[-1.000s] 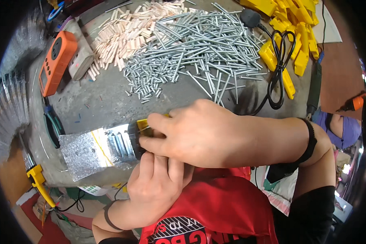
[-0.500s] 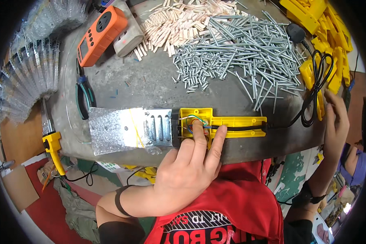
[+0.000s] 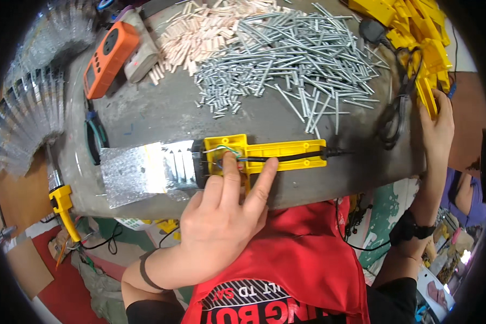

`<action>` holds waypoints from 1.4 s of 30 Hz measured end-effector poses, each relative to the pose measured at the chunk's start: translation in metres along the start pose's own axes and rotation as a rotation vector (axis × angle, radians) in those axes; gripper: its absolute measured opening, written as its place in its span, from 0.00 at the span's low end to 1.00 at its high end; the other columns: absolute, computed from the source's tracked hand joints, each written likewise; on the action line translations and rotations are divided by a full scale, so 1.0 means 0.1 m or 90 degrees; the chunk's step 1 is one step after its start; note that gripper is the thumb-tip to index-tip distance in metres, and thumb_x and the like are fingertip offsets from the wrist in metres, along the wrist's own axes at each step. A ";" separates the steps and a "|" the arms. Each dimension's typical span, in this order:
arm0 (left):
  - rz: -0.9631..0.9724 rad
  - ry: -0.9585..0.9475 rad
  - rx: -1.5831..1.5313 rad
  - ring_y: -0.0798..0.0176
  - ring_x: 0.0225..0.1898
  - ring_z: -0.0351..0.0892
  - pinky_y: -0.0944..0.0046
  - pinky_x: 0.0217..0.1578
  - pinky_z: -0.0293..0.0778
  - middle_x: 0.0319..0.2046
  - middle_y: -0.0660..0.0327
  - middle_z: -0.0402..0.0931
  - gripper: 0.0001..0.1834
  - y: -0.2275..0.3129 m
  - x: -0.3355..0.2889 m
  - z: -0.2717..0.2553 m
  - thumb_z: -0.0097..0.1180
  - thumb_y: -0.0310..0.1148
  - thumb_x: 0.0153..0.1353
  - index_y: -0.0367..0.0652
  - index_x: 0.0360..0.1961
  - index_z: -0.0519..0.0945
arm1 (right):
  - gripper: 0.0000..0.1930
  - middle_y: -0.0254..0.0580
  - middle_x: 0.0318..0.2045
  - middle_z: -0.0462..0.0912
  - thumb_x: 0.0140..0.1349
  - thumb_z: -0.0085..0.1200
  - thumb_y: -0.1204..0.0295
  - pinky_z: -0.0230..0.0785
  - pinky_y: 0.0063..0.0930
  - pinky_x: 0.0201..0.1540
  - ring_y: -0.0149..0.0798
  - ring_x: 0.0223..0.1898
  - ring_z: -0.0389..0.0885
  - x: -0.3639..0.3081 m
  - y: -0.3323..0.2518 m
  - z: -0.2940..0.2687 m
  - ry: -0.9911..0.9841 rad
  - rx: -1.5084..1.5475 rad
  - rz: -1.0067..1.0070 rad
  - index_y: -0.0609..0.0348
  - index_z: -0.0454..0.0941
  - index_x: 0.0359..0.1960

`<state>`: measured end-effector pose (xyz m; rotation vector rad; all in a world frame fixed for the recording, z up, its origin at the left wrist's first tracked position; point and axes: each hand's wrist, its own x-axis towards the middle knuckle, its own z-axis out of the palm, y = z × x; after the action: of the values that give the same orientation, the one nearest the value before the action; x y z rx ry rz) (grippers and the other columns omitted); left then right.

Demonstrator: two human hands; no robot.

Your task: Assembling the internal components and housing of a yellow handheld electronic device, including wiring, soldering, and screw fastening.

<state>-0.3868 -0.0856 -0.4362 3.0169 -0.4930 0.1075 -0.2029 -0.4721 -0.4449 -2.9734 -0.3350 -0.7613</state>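
Observation:
My left hand [image 3: 216, 202] is open. Its index and middle fingers are stretched apart, pressing on wires and a black cable inside a yellow plastic handle half-shell [image 3: 286, 148]. White, green and blue wires [image 3: 228, 149] show in the shell's wide end. Joined to that end is a slotted metal tube [image 3: 179, 164], mostly covered by bubble wrap [image 3: 129, 173]. At the far right, my right hand [image 3: 439, 119] closes its thumb and fingers round another yellow shell piece [image 3: 426, 98] at the edge of a pile. Its fingertips are partly hidden.
Long metal screws [image 3: 313, 59] and pale wooden slips [image 3: 183, 40] lie heaped at the back. Yellow shells [image 3: 416, 27] pile up at the right, beside a coiled black cord [image 3: 399, 102]. Pliers [image 3: 94, 135] and an orange socket meter [image 3: 110, 59] are on the left.
My right hand has moved up to the yellow pile and closed on a shell piece. My left hand keeps its fingers on the wires. The whole view has shifted somewhat.

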 end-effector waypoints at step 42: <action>-0.029 0.264 -0.403 0.54 0.46 0.79 0.62 0.39 0.76 0.52 0.53 0.78 0.31 -0.24 -0.53 0.25 0.64 0.30 0.45 0.34 0.55 0.75 | 0.23 0.44 0.40 0.78 0.49 0.60 0.83 0.70 0.28 0.47 0.41 0.42 0.79 -0.36 -2.43 -0.25 -0.392 0.662 -0.090 0.63 0.74 0.50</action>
<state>-0.4275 -0.0492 -0.4675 2.2996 -0.3320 0.4639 -0.3000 -0.2449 -0.4405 -2.0842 -0.6971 0.3149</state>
